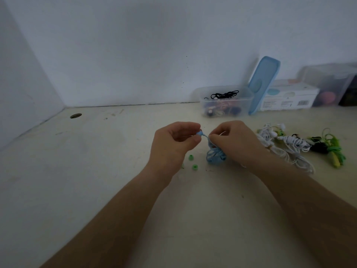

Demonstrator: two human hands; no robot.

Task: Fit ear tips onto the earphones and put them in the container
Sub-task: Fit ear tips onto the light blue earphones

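Left hand: curled fingers pinch a blue earbud.
Right hand: pinches the cable just beside that earbud.
Bench: pale, scuffed.
Container: clear, open, back right; earphones inside.
Blue earphones: coil under the right hand.
Ear tips: two green, near the left hand.

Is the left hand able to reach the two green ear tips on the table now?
Probably yes: the green ear tips lie uncovered right beside the left hand, though its fingers pinch the blue earphone.
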